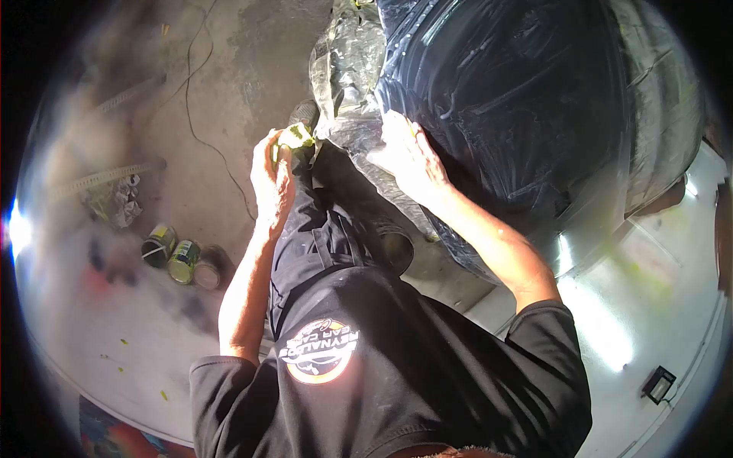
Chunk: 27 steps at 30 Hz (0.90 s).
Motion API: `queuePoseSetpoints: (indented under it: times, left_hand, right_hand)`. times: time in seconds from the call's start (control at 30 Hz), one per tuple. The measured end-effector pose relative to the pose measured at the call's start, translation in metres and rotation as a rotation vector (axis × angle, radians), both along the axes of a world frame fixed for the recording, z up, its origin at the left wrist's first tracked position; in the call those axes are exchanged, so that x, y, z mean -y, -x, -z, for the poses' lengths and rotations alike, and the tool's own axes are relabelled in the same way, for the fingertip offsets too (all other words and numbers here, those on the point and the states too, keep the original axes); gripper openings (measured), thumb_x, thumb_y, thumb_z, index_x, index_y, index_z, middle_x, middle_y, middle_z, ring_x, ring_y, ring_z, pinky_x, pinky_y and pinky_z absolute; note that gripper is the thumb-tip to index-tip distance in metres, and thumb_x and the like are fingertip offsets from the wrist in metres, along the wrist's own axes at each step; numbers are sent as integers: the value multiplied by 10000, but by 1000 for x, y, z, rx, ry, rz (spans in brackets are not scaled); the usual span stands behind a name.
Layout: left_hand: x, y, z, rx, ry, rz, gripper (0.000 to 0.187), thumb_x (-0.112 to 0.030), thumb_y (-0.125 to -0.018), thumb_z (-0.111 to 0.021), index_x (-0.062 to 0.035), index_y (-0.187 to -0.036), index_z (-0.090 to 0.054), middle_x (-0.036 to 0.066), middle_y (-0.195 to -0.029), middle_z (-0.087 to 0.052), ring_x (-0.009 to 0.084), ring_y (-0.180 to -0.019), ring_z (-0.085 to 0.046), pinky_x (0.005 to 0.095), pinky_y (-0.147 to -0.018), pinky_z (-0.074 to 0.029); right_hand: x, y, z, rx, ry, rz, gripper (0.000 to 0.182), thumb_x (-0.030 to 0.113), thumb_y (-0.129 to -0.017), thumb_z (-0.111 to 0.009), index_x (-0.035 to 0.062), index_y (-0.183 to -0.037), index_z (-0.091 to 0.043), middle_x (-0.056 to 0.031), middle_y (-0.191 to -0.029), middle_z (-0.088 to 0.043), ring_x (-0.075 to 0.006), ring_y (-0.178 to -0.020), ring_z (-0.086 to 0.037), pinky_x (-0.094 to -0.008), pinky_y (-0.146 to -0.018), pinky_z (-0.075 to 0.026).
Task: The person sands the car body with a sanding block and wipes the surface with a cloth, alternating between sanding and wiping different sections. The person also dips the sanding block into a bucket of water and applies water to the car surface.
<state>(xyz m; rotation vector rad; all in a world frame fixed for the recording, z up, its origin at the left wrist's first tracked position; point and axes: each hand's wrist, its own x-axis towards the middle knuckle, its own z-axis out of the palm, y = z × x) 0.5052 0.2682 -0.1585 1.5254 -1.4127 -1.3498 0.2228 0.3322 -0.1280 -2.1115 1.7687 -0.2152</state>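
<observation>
My left hand [272, 183] is raised in front of my legs, its fingers closed on a crumpled wad of yellow-green tape [296, 136]. My right hand [412, 156] lies with fingers stretched out along the edge of a large dark, glossy panel [519, 99], which looks like part of a vehicle. Wrinkled clear plastic sheeting [347, 65] hangs beside that edge, between my two hands. One of my shoes [305, 113] shows just behind the tape.
Several cans [183, 262] stand on the floor to the left, near crumpled paper [127, 202]. A thin black cable [189, 114] runs across the concrete floor. At the lower right is a floodlight [659, 385]. More sheeting [660, 114] covers the panel's far right side.
</observation>
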Motion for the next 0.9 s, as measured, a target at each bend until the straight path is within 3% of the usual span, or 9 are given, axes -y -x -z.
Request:
queuePoseSetpoints:
  times: [0.2, 0.27, 0.3, 0.33, 0.43, 0.5, 0.6, 0.73, 0.9]
  left_hand:
    - [-2, 4, -6, 61, 79, 48, 327, -175, -1059, -554, -2, -1334, -586, 143, -1263, -660, 232, -1194, -605, 343, -1066, -439]
    - [-1, 7, -4, 38, 40, 79, 326, -175, -1061, -555, -5, -1338, -585, 136, -1269, -656, 218, -1187, -601, 335, -1060, -443]
    - [-2, 7, -1, -7, -14, 49, 317, -168, -1038, -571, -15, -1313, -609, 197, -1322, -646, 317, -1253, -606, 397, -1091, -442]
    - [-1, 6, 2, -18, -6, 60, 315, -167, -1042, -568, -16, -1315, -608, 191, -1321, -647, 304, -1242, -611, 391, -1084, -447]
    - [0, 6, 0, -37, -55, 76, 312, -165, -1048, -562, -17, -1320, -604, 180, -1316, -651, 270, -1218, -619, 376, -1072, -455]
    - [1, 4, -2, -29, -57, 92, 333, -189, -1059, -557, -8, -1337, -588, 166, -1301, -651, 242, -1196, -612, 361, -1061, -454]
    - [2, 10, -9, -2, -14, 163, 405, -253, -1073, -546, 10, -1381, -548, 154, -1288, -640, 218, -1180, -588, 344, -1060, -437]
    - [7, 28, -29, 48, 60, 243, 350, -157, -1037, -560, 34, -1329, -562, 198, -1218, -664, 256, -1140, -628, 366, -1017, -470]
    - [4, 35, -33, -103, 89, 219, 411, -225, -1053, -557, 35, -1370, -538, 154, -1162, -652, 203, -1051, -593, 347, -954, -482]
  right_hand:
    - [27, -11, 26, -259, 186, -85, 439, 173, -897, -716, -51, -1254, -596, -266, -1390, -554, -409, -1365, -486, -513, -1146, -392]
    - [12, 0, 7, -79, 175, -53, 445, 147, -893, -708, -32, -1284, -593, -251, -1412, -548, -403, -1376, -482, -512, -1143, -393]
    - [4, 5, -7, 12, 177, -39, 450, 133, -892, -704, -22, -1299, -591, -243, -1423, -545, -399, -1381, -480, -512, -1142, -393]
    - [-14, 7, -26, 52, 155, 42, 516, 90, -865, -701, 5, -1359, -574, -226, -1457, -528, -405, -1378, -481, -509, -1139, -393]
    - [-112, 53, -28, -204, 10, 50, 683, 127, -820, -735, -19, -1445, -503, -252, -1530, -452, -415, -1417, -434, -544, -1162, -349]
    - [-124, 44, -37, -380, -25, 70, 621, 86, -880, -625, -4, -1480, -490, -233, -1601, -378, -400, -1458, -384, -526, -1201, -314]
    - [-77, 26, -24, -456, 78, 113, 579, 142, -918, -605, 4, -1471, -510, -229, -1606, -373, -396, -1442, -401, -523, -1198, -323]
    - [12, -8, -24, -426, 354, 169, 472, 156, -974, -529, -60, -1393, -557, -262, -1585, -394, -415, -1445, -412, -518, -1206, -326]
    - [-44, -15, -52, -341, 263, 170, 575, 136, -926, -559, -39, -1469, -492, -234, -1623, -353, -394, -1476, -377, -517, -1231, -290]
